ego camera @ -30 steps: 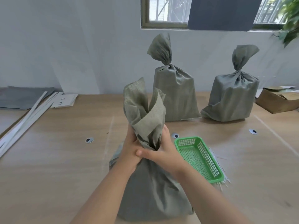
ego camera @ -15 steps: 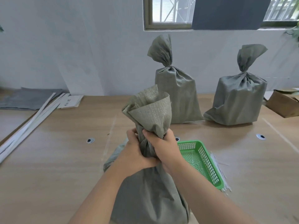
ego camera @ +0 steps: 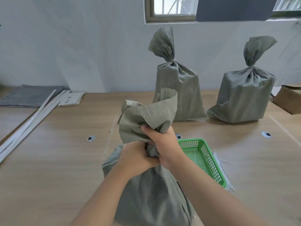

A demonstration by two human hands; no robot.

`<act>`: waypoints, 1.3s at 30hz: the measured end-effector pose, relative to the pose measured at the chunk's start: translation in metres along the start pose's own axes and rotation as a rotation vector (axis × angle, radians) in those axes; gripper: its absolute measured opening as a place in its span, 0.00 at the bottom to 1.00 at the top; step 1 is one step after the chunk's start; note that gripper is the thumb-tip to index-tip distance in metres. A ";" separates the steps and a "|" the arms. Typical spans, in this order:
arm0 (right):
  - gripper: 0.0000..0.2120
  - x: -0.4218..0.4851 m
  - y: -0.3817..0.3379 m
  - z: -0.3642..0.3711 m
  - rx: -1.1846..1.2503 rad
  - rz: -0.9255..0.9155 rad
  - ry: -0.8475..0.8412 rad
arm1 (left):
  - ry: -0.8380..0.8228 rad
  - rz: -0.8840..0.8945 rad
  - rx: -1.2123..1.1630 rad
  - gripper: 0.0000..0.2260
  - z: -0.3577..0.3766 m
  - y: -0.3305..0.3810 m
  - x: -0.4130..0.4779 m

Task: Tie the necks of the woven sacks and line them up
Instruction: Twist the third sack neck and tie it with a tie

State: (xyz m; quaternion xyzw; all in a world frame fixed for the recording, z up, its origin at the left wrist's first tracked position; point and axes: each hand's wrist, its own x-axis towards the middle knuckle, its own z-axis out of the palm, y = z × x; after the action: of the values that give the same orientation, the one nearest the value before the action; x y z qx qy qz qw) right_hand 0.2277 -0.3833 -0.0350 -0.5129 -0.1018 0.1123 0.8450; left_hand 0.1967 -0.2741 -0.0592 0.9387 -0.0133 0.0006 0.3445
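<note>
Now: neck (ego camera: 151, 151) gathered

I logged left hand (ego camera: 136, 158) and right hand (ego camera: 162, 141) gripping the neck of the near sack (ego camera: 151, 198), on the table (ego camera: 57, 160) before the tied sacks (ego camera: 177, 88); its mouth (ego camera: 151, 111), upright a second ago, had slumped. Ready to tie, I judged.

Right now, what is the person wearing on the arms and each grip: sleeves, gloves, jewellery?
Nothing visible. The left forearm and right forearm are bare to the frame's edge, no sleeve in view. The left grip and right grip are ungloved hands; no ring, watch, bracelet or marking shows on the sides facing the camera.
</note>
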 end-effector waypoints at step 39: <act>0.08 -0.010 0.010 -0.198 -0.386 0.111 0.319 | 0.109 -0.262 0.100 0.10 0.033 0.049 0.036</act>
State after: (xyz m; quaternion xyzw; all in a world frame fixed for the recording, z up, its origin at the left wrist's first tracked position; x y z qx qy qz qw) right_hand 0.2742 -0.5489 -0.1345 -0.6807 0.0415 0.0546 0.7293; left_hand 0.2316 -0.3338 -0.0523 0.9469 0.1284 0.0074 0.2948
